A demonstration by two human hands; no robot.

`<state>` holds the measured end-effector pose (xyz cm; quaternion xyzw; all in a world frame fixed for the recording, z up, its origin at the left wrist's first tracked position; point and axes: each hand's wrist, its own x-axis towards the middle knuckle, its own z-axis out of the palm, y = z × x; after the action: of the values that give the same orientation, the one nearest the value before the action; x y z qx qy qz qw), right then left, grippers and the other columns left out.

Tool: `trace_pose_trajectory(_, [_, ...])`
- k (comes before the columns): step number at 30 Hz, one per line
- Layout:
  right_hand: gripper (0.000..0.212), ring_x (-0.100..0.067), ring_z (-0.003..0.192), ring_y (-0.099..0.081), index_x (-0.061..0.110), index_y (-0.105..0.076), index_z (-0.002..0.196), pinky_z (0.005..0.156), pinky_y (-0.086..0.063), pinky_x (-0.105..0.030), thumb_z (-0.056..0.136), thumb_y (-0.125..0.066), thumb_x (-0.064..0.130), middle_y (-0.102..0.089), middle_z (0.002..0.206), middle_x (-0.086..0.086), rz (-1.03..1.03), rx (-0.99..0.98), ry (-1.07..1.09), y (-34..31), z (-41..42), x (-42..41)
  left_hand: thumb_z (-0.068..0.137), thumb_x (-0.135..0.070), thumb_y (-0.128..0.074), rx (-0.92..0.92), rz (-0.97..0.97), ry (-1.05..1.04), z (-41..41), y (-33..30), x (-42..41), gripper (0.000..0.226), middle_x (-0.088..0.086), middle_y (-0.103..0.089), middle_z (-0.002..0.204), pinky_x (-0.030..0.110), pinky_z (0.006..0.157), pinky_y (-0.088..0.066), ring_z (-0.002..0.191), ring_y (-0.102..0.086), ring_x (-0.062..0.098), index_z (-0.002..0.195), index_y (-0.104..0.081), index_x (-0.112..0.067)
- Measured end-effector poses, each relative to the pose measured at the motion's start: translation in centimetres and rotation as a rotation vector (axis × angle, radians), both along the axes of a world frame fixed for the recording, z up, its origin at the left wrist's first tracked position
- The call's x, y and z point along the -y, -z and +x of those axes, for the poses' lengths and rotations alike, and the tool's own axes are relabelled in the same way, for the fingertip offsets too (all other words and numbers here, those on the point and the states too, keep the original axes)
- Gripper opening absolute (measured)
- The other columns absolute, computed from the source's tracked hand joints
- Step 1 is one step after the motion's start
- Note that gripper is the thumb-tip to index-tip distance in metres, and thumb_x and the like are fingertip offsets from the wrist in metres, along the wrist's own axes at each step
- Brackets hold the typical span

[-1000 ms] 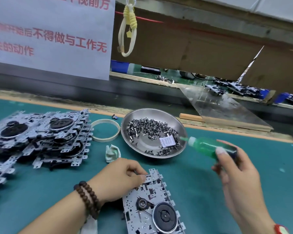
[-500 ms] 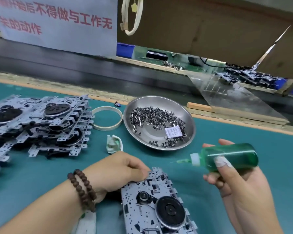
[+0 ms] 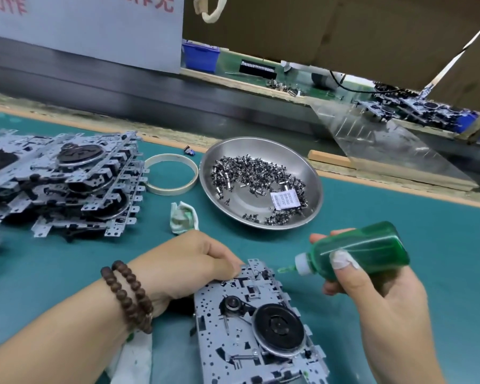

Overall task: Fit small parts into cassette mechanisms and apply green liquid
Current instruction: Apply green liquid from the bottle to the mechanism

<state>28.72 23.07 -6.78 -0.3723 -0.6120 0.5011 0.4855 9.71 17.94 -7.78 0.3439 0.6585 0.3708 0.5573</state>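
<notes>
Holding translucent green-liquid squeeze bottle, right hand is aiming at grey metal cassette mechanism; left hand is pinching its 11 o'clock corner. Liquid seemingly not yet applied; stacked mechanisms waiting at 9 o'clock.

Bench: teal mat covers the work surface, bordered along its far edge by a worn wooden strip.
Beyond the far edge: a dark conveyor channel runs left to right.
Sign: white sheet with red characters hangs at the far left, above the channel.
Partition: brown cardboard panel fills the upper right, a looped cream cord hanging before it.
Opposite side: a second green surface with a blue bin.
Far right corner: a clear plastic sheet slopes down onto a wooden batten.
Light: even and overhead.
</notes>
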Motion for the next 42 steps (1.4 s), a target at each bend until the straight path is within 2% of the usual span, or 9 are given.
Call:
trace_pose_trajectory(3, [0.027,-0.008,0.055,-0.062,0.009,-0.062,0.089,0.049,-0.049,-0.016,0.066,-0.065,0.023,-0.075,0.083,0.006,0.013,-0.009,0.012,0.08,0.02,0.15,0.083,-0.007,-0.063,-0.024,0.002,-0.019,0.10,-0.04,-0.04,0.013,-0.009,-0.073,0.074,0.028,0.087,-0.049,0.075,-0.065,0.009,0.081,-0.076,-0.008])
trace_pose_trajectory(5, [0.031,-0.008,0.054,-0.061,0.008,-0.062,0.089,0.050,-0.049,-0.016,0.065,-0.064,0.028,-0.075,0.083,0.006,0.024,0.000,0.019,0.06,-0.05,0.21,0.084,-0.008,-0.063,-0.030,0.003,-0.021,0.12,-0.08,-0.04,0.013,-0.009,-0.074,0.075,0.029,0.088,-0.048,0.077,-0.065,0.010,0.081,-0.076,-0.008])
trace_pose_trajectory(10, [0.024,-0.007,0.055,-0.062,0.007,-0.063,0.088,0.051,-0.049,-0.016,0.069,-0.062,0.021,-0.075,0.081,0.006,0.054,0.024,-0.007,0.47,-0.13,0.30,0.084,-0.007,-0.062,-0.016,-0.003,-0.027,0.09,-0.02,-0.01,0.015,-0.007,-0.074,0.074,0.025,0.080,-0.051,0.071,-0.066,0.010,0.079,-0.076,-0.008])
trace_pose_trajectory(17, [0.027,-0.006,0.052,-0.057,0.004,-0.064,0.089,0.053,-0.050,-0.016,0.070,-0.062,0.024,-0.075,0.086,0.006,0.083,0.030,0.010,0.52,0.03,0.17,0.085,-0.005,-0.059,0.017,-0.026,-0.014,-0.02,-0.10,0.12,0.016,0.007,-0.074,0.079,0.020,0.065,-0.055,0.066,-0.067,0.015,0.079,-0.075,-0.006])
trace_pose_trajectory(27, [0.025,-0.008,0.050,-0.056,0.007,-0.064,0.088,0.054,-0.050,-0.018,0.071,-0.063,0.026,-0.075,0.087,0.004,0.098,0.036,0.003,0.62,-0.02,0.24,0.085,-0.008,-0.061,0.014,-0.015,-0.015,0.00,-0.13,0.14,0.014,0.007,-0.074,0.080,0.027,0.075,-0.054,0.074,-0.068,0.019,0.083,-0.075,-0.005])
trace_pose_trajectory(33, [0.025,-0.008,0.049,-0.056,0.008,-0.064,0.087,0.053,-0.050,-0.018,0.071,-0.063,0.026,-0.075,0.088,0.006,0.108,0.040,0.007,0.76,-0.01,0.23,0.085,-0.007,-0.061,0.028,-0.016,-0.017,0.09,-0.07,0.10,0.015,0.009,-0.074,0.078,0.021,0.064,-0.054,0.063,-0.066,0.015,0.078,-0.075,-0.006])
trace_pose_trajectory(42, [0.029,-0.010,0.051,-0.058,0.002,-0.063,0.088,0.054,-0.050,-0.016,0.070,-0.063,0.025,-0.075,0.086,0.002,0.131,0.044,0.013,0.78,-0.03,0.28,0.085,-0.006,-0.061,0.032,-0.006,-0.018,0.06,-0.09,0.17,0.016,0.011,-0.074,0.079,0.020,0.063,-0.054,0.063,-0.065,0.016,0.078,-0.075,-0.006])
